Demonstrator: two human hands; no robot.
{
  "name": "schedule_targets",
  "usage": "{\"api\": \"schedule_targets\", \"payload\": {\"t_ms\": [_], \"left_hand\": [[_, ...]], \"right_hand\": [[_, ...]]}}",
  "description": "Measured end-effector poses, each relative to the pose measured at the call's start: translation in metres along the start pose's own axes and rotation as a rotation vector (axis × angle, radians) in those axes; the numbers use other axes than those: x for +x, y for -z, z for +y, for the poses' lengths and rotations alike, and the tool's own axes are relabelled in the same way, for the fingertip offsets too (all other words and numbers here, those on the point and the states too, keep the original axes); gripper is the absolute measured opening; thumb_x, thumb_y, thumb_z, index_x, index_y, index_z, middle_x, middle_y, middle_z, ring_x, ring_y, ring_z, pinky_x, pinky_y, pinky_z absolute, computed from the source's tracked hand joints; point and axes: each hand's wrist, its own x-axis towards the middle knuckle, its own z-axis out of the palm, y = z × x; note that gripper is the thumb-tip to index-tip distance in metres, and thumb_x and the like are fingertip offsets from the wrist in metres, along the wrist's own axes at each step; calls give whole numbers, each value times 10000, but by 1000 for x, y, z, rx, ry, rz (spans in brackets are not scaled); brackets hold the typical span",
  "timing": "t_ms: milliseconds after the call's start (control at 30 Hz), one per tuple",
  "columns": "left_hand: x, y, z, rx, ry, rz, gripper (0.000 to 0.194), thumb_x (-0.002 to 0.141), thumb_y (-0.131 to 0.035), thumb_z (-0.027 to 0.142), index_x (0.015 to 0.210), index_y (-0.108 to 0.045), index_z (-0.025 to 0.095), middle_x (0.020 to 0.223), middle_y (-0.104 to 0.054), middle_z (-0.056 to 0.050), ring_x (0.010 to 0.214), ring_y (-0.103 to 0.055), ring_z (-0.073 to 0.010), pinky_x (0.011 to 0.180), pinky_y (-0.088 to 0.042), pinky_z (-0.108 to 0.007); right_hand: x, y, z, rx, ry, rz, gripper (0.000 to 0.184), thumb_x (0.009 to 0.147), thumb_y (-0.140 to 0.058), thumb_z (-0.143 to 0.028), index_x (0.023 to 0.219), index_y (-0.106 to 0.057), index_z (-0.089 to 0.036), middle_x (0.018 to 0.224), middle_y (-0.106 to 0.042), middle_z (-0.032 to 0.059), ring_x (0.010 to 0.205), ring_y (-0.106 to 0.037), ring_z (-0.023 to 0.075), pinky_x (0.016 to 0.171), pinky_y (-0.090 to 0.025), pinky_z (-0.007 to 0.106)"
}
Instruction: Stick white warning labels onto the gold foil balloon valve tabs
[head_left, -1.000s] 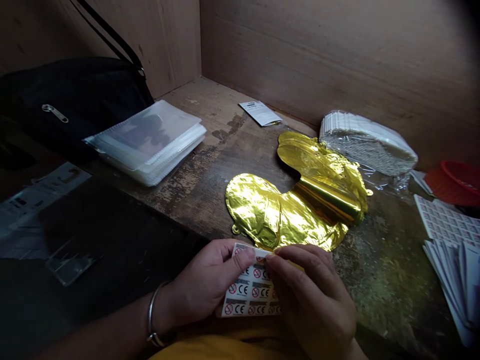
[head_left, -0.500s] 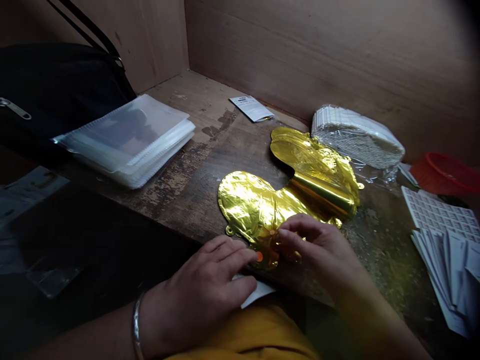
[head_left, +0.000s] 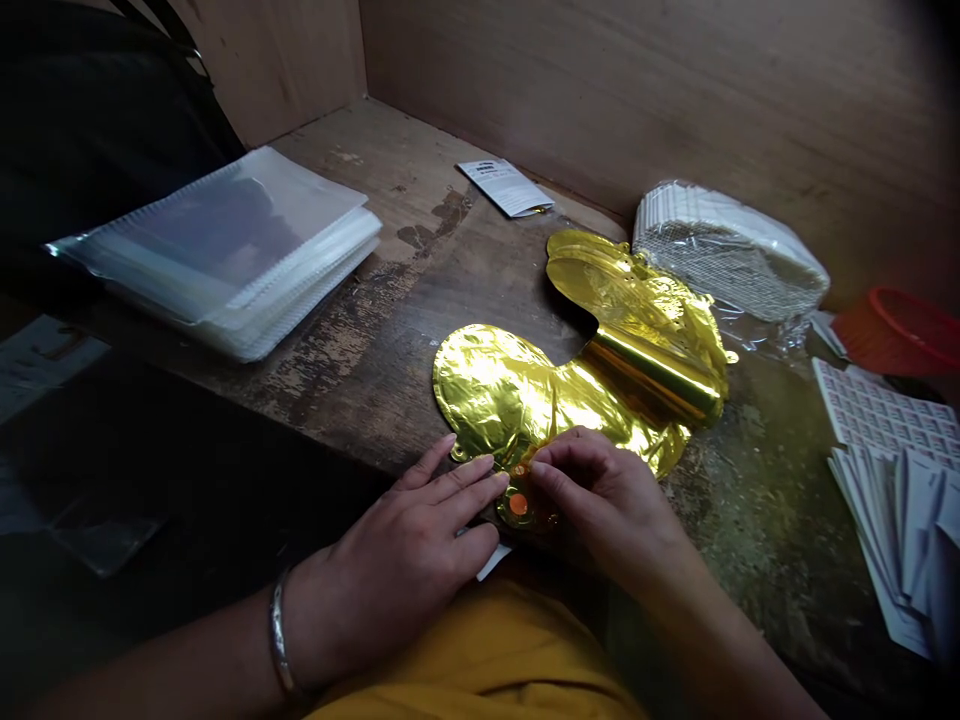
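Note:
A flat gold foil balloon (head_left: 510,395) lies on the worn wooden table (head_left: 420,300), folded back over itself at the far right. My right hand (head_left: 611,500) is closed in a pinch on the balloon's near tab, beside an orange dot (head_left: 517,503). My left hand (head_left: 405,555) lies flat with fingers stretched out, fingertips touching the same tab. A white sticker sheet (head_left: 491,562) pokes out from under the left palm. A metal bangle (head_left: 279,640) circles my left wrist.
A stack of clear plastic sleeves (head_left: 232,250) sits at the left, with a black bag (head_left: 90,120) behind it. A wrapped white bundle (head_left: 727,255), a red basket (head_left: 900,325), label sheets (head_left: 885,415) and white cards (head_left: 907,530) are at the right. A small leaflet (head_left: 506,187) lies by the wooden back wall.
The sticker sheet went from held up in both hands to under my left palm. My right hand moved onto the balloon's near tab, and my left fingers followed to it.

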Motion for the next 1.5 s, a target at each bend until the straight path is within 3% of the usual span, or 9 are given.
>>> {"api": "schedule_targets", "payload": {"t_ms": [267, 800, 1033, 1133, 1200, 1267, 1333, 1400, 1500], "left_hand": [[-2, -1, 0, -2, 9, -41, 111, 942, -535, 188, 922, -644, 196, 1363, -580, -54, 1342, -449, -233, 1205, -132, -504], [2, -2, -1, 23, -1, 7, 126, 934, -545, 194, 902, -665, 213, 1315, -611, -41, 1303, -483, -228, 1193, -157, -491], [9, 2, -3, 81, -54, -70, 98, 920, -596, 259, 840, -642, 226, 1407, -538, -27, 1270, -491, -236, 1172, -131, -517], [8, 1, -4, 87, -63, -80, 94, 909, -614, 254, 822, -622, 218, 1413, -533, -26, 1282, -481, -241, 1167, -130, -540], [7, -1, -5, 97, -68, -68, 89, 900, -625, 243, 817, -616, 213, 1417, -530, -30, 1278, -486, -244, 1161, -133, -552], [6, -1, -5, 91, -60, -67, 91, 900, -622, 232, 813, -614, 209, 1413, -533, -35, 1273, -490, -243, 1158, -133, -551], [6, 2, -5, 53, -38, -93, 89, 907, -603, 238, 824, -624, 216, 1415, -530, -32, 1284, -481, -238, 1159, -137, -538], [4, 7, -5, 0, -19, -127, 70, 911, -585, 248, 885, -649, 236, 1419, -521, -25, 1302, -462, -230, 1170, -149, -511], [-1, 14, -6, -44, 12, -80, 77, 887, -597, 243, 907, -672, 242, 1352, -558, -29, 1282, -460, -232, 1167, -217, -471]], "right_hand": [[1, -2, -1, -89, 7, -18, 174, 833, -633, -318, 726, -662, -184, 779, -651, 41, 698, -609, 172, 591, -485, 270], [6, -4, 5, -243, 70, 31, 161, 830, -635, -307, 713, -680, -207, 775, -638, 25, 805, -609, 205, 712, -472, 322], [2, -7, 3, -296, 74, 27, 143, 831, -640, -313, 736, -648, -207, 789, -626, 32, 810, -608, 214, 713, -472, 335], [3, -4, 8, -377, 48, 122, 230, 795, -688, -366, 925, -600, -197, 864, -629, 47, 815, -602, 226, 712, -479, 354], [6, 1, 13, -480, 46, 272, 295, 803, -682, -380, 989, -558, -188, 891, -618, 63, 787, -592, 229, 691, -482, 369], [5, 4, 15, -627, 148, 412, 146, 868, -598, -311, 930, -561, -185, 857, -602, 73, 764, -578, 233, 678, -477, 381], [-2, 4, 13, -691, 360, 441, 74, 908, -513, -197, 926, -584, -181, 873, -614, 89, 809, -584, 236, 724, -486, 392], [-15, 0, 8, -643, 556, 289, 149, 909, -528, -158, 1038, -600, -181, 987, -646, 107, 933, -591, 238, 823, -501, 393], [-34, -11, 6, -593, 627, 90, 315, 857, -660, -211, 1161, -590, -174, 1138, -648, 122, 1069, -566, 261, 910, -511, 407]]}}
